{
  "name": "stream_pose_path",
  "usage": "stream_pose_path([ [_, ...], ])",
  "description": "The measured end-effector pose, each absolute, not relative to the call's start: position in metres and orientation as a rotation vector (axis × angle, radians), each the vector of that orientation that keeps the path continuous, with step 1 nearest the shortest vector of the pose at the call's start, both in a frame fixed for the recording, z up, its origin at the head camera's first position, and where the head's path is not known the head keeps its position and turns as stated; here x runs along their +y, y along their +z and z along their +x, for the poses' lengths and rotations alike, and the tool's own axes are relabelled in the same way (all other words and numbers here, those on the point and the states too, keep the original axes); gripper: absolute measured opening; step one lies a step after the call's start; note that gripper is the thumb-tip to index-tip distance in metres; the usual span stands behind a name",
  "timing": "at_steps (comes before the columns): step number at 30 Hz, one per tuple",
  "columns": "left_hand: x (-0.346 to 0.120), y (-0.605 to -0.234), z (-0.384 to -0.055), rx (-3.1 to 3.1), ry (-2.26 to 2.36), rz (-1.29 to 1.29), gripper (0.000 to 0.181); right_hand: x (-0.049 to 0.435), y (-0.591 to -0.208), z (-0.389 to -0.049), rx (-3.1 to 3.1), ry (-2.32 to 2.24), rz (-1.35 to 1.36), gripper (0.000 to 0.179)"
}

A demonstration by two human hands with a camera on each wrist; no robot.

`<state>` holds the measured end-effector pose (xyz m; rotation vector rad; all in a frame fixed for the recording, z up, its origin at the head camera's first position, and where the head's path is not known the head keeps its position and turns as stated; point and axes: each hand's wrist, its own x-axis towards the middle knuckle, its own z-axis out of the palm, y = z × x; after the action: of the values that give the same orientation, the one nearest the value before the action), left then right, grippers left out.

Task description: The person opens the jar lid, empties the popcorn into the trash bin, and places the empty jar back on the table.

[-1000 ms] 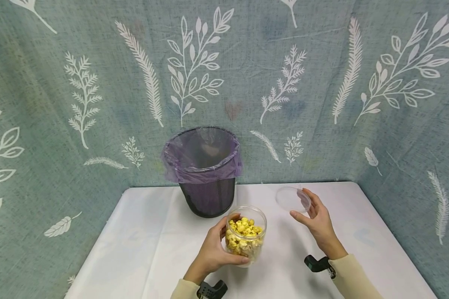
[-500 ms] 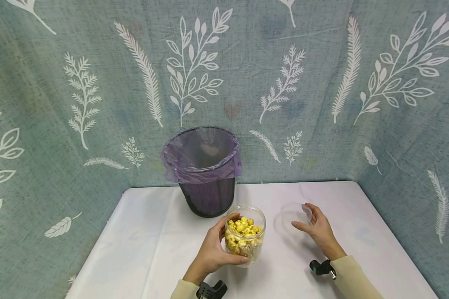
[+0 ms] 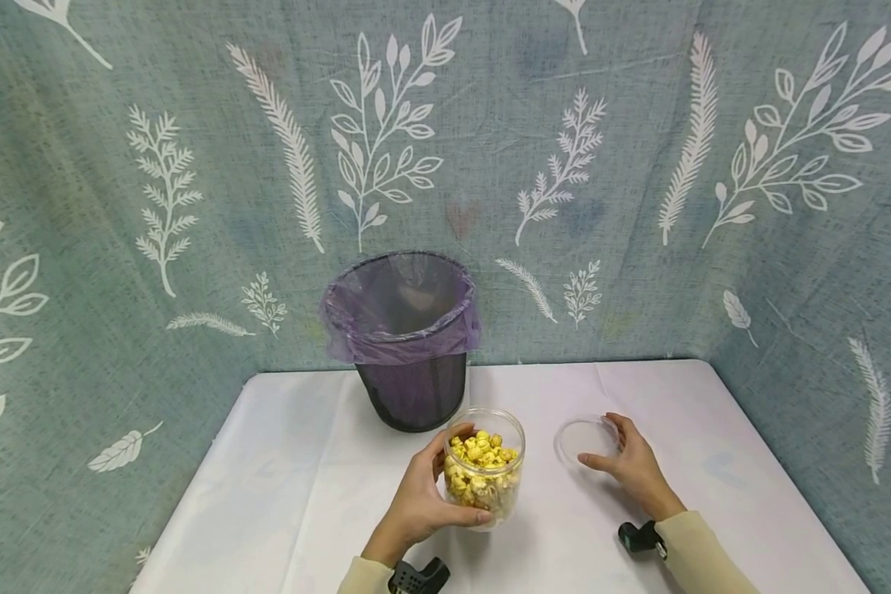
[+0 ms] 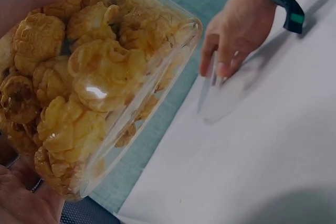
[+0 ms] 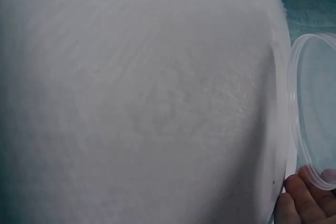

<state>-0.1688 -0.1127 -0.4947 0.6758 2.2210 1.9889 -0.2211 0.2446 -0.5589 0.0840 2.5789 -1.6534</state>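
Note:
A clear plastic jar (image 3: 490, 495) of yellow popcorn (image 3: 483, 450) stands upright without a lid in the head view. My left hand (image 3: 423, 499) grips it round the side, thumb in front and fingers behind. Popcorn pieces (image 4: 100, 72) fill much of the left wrist view through the jar wall. To the right, my right hand (image 3: 638, 466) pinches the edge of a round clear lid (image 3: 575, 441) low over the white table. The right wrist view has the lid (image 5: 317, 108) at its right edge, with fingertips (image 5: 304, 192) at its rim; whether the lid touches the table is unclear.
Behind the jar stands a black wastebasket (image 3: 416, 392) with a purple bag (image 3: 401, 346) folded over its rim. A white cloth covers the table (image 3: 267, 495). Green leaf-patterned curtains (image 3: 490, 165) hang at the back and both sides.
My right hand has brought the lid down and slightly nearer, tilting it flatter toward the table. My left hand and the jar have barely shifted, a touch leftward.

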Motion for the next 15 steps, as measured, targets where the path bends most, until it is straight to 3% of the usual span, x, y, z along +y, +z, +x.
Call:
stream_pose_path([
  [15,-0.1165,-0.4932,-0.167,2.198,2.019,0.667,0.105,0.241,-0.5571,-0.2188,2.831,-1.33,-0.007,0.112],
])
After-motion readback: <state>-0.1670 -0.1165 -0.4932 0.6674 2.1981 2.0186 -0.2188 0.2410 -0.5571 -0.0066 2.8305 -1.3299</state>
